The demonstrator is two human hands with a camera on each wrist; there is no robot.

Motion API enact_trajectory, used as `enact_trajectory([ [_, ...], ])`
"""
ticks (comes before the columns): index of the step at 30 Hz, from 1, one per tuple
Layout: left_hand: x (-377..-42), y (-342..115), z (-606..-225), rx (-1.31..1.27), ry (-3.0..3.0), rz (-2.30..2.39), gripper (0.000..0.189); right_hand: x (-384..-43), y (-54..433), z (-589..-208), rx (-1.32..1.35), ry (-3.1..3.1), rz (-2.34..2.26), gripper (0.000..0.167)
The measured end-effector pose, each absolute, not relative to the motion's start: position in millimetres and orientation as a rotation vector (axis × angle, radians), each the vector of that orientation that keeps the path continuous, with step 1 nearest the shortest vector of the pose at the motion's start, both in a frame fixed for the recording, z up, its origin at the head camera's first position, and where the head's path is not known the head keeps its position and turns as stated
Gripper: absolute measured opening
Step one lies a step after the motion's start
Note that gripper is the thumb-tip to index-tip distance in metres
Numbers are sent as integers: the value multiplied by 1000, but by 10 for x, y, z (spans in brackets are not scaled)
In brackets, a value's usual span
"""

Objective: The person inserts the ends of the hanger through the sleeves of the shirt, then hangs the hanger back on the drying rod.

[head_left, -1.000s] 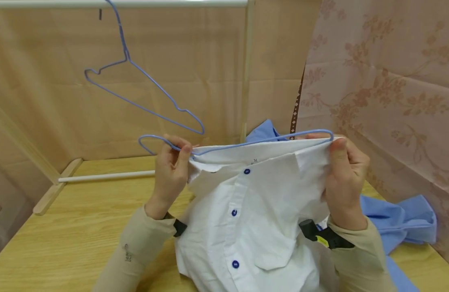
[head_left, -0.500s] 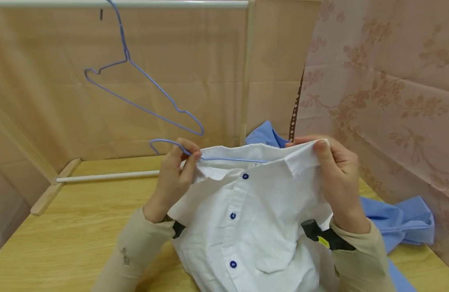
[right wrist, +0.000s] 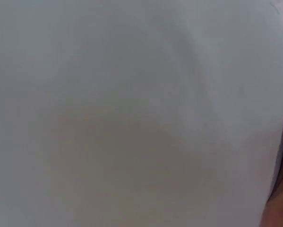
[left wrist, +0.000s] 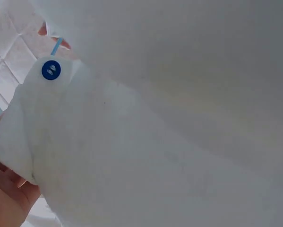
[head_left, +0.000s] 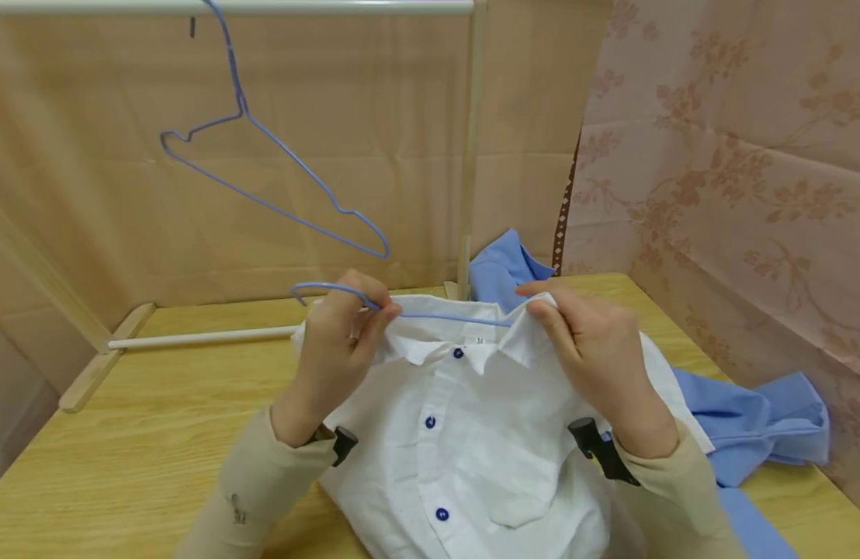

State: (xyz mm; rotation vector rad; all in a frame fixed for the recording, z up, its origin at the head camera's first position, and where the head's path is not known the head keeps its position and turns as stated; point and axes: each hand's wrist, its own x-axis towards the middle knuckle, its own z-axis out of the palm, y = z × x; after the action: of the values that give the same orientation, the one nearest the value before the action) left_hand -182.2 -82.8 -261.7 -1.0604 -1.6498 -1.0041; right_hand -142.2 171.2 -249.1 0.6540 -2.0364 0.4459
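A white shirt (head_left: 489,435) with dark blue buttons lies front up, its collar raised toward the back. My left hand (head_left: 332,341) pinches a blue wire hanger (head_left: 451,317) close to its hook, right at the left side of the collar. The hook points left; the hanger's right part runs into the neck opening and is hidden by cloth. My right hand (head_left: 605,353) pinches the right side of the collar between thumb and fingers. White cloth fills most of both wrist views, with a blue button (left wrist: 51,70) showing in the left wrist view.
Another blue hanger (head_left: 290,213) hangs from a white rail (head_left: 332,8) at the back left. Blue cloth (head_left: 772,423) lies to the right of the shirt, with more blue cloth (head_left: 503,268) behind. A white bar (head_left: 206,338) runs low across the wooden table (head_left: 123,450).
The hanger's right end has gone from above the collar down inside the shirt. My right hand has moved left with the collar, which now folds open; my left hand has shifted slightly right.
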Motion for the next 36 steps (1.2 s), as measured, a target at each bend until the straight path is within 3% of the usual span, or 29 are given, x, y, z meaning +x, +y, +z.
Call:
enact_trajectory([
  [13,-1730,-774,-2620,-1092,-1748,-907,27,-1470,1467,-2624,853,-2084,414,37],
  [21,-1783,-809,-2630,-1112,-1823,-889,27,-1519,1540,-2628,804,-2004,441,34],
  [30,-1787,-966,-2552,-1050,-1876,-941,32,-1514,1686,-2540,673,-1930,503,44],
  [36,-1790,-1051,-2495,-967,-1797,-996,28,-1506,1780,-2490,605,-1932,608,14],
])
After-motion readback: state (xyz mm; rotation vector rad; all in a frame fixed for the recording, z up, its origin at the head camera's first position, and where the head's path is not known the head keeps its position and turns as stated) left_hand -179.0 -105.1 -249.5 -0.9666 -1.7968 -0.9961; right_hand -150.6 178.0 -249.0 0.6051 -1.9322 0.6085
